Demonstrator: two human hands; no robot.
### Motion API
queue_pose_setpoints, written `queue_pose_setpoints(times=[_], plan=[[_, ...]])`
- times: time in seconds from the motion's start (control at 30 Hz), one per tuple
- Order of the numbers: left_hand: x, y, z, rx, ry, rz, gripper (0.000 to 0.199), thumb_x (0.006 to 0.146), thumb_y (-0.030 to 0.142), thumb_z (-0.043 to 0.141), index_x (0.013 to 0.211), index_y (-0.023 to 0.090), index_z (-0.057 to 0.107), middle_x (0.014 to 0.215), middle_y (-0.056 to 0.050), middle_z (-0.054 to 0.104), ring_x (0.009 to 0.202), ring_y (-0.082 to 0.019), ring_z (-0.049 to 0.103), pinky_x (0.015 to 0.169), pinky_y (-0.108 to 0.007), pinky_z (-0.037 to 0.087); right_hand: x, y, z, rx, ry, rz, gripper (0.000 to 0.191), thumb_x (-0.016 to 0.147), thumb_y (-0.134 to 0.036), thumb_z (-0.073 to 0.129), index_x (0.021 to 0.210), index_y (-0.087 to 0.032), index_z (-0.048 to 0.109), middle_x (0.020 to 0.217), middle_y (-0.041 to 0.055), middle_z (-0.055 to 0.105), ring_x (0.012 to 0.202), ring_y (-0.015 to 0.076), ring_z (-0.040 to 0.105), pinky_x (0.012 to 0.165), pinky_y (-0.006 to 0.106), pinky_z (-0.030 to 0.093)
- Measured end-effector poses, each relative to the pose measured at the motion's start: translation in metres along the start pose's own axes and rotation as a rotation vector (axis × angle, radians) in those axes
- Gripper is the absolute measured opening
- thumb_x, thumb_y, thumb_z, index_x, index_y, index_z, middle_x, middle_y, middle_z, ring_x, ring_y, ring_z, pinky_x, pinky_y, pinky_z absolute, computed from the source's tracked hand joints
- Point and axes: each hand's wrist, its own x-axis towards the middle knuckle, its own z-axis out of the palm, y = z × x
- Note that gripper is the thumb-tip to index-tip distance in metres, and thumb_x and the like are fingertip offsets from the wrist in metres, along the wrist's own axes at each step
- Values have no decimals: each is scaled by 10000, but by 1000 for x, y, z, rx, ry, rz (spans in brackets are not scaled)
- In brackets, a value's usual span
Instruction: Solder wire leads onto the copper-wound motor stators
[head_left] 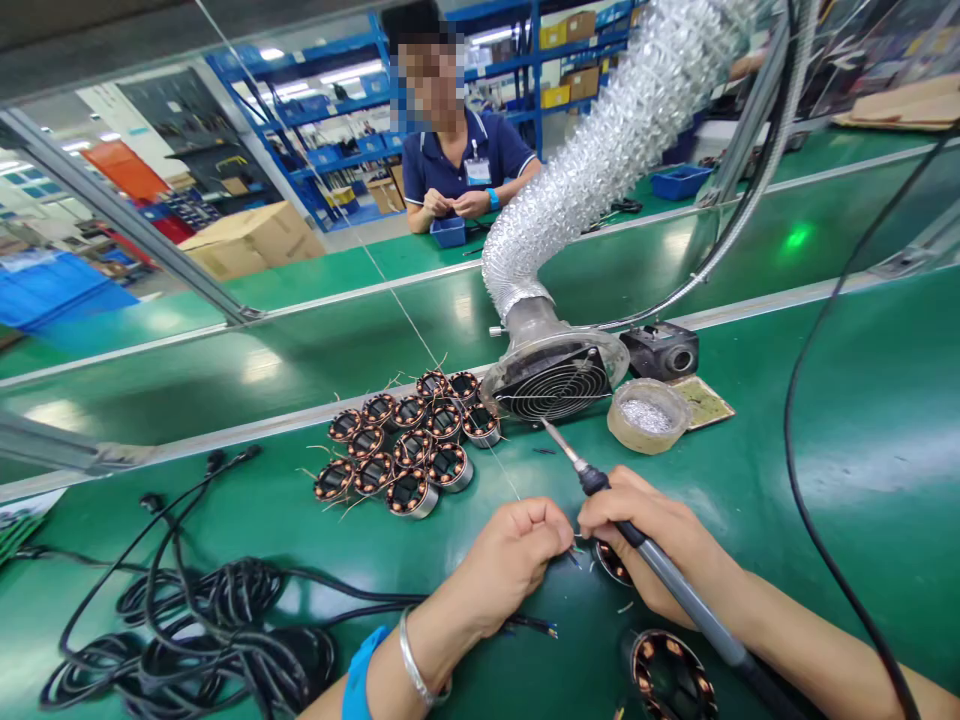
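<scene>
My right hand [660, 535] is closed round a soldering iron [660, 565], whose metal tip points up and left toward the fan guard. Under that hand, a copper-wound stator [613, 563] is partly hidden. My left hand [517, 550] is pinched just left of it; thin wire ends show at its fingertips, but what it grips is too small to name. A second stator [673, 675] lies nearer the front edge. Stripped cable ends [536, 626] show beneath my left wrist. Several stators [411, 492] with loose wires stand grouped at the upper left.
A fume hood with fan [555, 383] hangs from a silver duct [600, 150]. Beside it are a round dish [646, 418], a greenish pad [705, 402] and a black device [660, 350]. Coiled black cables [202, 620] lie left. A person [465, 165] sits across the bench.
</scene>
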Motion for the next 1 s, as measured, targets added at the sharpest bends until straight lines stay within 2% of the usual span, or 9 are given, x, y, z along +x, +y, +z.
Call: queue_pose_setpoints(times=[0.1,0.23,0.43,0.63,0.87,1.0], plan=[[1,-1,0,16,39,10,275,687,414,659,661,202,486,414,140,235,388,-43,103,391,-226,53,0,3,-3,-18,-15,-9,224,926,-62,506,1072,-207,594,807,7,648,702,137,568,642,233,503],[3,-2,1,73,67,47,228,692,380,617,646,195,493,449,127,270,398,-42,134,421,-228,86,-5,3,-7,-66,10,-15,276,923,-44,515,1140,-193,596,1005,49,713,836,161,660,728,262,549],[4,-3,0,145,108,65,161,694,342,537,640,192,511,450,130,251,403,-50,148,453,-234,127,-20,-21,-23,-91,118,82,411,937,-81,519,1325,-210,559,942,33,685,804,143,650,682,246,540],[2,-5,0,176,129,68,163,696,350,517,641,196,515,442,133,248,399,-55,156,457,-236,144,-25,-43,-40,-84,122,177,244,894,-143,543,1099,-220,649,741,0,617,608,124,586,505,230,477],[3,-7,0,187,112,94,155,722,332,502,641,199,507,443,134,240,393,-55,152,456,-239,146,-23,-42,-28,-13,240,244,156,898,-191,533,973,-235,663,695,-6,606,548,140,549,477,273,399],[2,-6,1,182,108,96,157,727,329,515,644,196,508,456,130,244,406,-55,147,460,-238,145,-24,-39,-28,1,229,240,161,887,-182,545,986,-231,663,705,0,615,554,146,555,478,279,390]])
